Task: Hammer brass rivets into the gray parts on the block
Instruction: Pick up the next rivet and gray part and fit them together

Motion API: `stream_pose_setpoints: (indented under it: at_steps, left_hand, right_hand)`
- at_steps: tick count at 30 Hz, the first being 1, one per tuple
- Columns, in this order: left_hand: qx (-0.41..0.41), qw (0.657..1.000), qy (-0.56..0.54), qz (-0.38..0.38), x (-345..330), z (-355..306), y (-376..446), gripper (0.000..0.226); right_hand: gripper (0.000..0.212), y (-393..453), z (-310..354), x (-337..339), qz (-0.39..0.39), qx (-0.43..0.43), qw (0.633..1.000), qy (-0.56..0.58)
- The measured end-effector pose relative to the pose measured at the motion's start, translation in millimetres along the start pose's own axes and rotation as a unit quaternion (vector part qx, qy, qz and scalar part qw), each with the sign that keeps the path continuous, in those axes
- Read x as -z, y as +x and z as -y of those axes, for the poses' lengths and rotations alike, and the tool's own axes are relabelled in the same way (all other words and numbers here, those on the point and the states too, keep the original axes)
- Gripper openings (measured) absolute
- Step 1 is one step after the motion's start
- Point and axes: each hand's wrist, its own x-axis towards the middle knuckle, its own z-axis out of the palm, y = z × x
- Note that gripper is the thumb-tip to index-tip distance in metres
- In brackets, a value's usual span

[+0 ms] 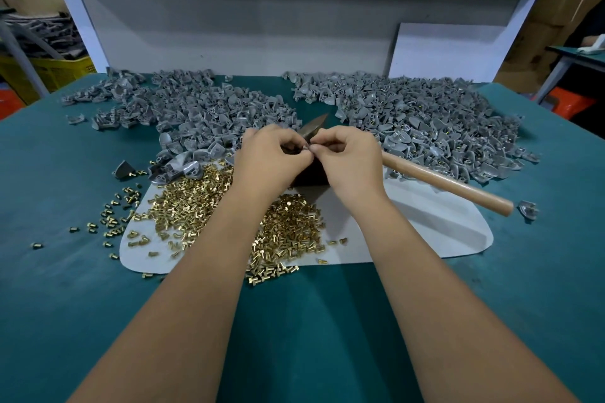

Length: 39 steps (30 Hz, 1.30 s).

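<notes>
Both hands (307, 154) pinch a small part (over the block (311, 173)).

At the centre of the frame the left hand (271, 154) and right hand (347, 157) cover most of the dark block (311, 175). Whatever their fingertips pinch is too small to identify. The hammer (442, 183) has its head mostly hidden behind the right hand. Both forearms are cut off by the bottom edge.
</notes>
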Motion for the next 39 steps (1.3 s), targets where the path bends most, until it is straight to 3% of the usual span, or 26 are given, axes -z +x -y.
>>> stream_pose_setpoints:
  at_steps: [5,8,10,14,19,27,32,39]
  left_hand:
    - [0.032,0.994,0.001,0.1,12,-4,16,0.02]
    - [0.037,0.991,0.02,0.124,14,-7,18,0.013]
    - [0.041,0.993,0.048,0.095,9,-8,12,0.008]
    - [0.034,0.992,0.118,0.002,-7,-9,-7,0.022]
    - [0.045,0.993,0.106,-0.038,-14,-5,-14,0.023]
    - [0.022,0.997,0.066,-0.028,-7,1,-13,0.02]
    - [0.017,0.999,0.015,-0.03,-2,1,-14,0.017]
    - [0.022,0.999,-0.001,-0.024,0,1,-13,0.017]
  right_hand:
    - [0.016,3,0,-1,0.02,-0.009,1.0,-0.014]
    - [0.015,5,-1,2,0.033,-0.01,0.999,-0.029]
    - [0.016,6,-1,3,0.032,-0.009,0.999,-0.034]
    - [0.021,4,-1,3,0.024,-0.006,0.999,-0.025]
    - [0.019,6,-2,7,-0.013,-0.028,0.999,0.016]
    - [0.01,5,-2,6,0.035,-0.031,0.999,-0.008]
    - [0.007,6,-1,5,0.029,-0.013,0.997,-0.067]
    - [0.006,8,1,4,0.036,-0.019,0.998,-0.055]
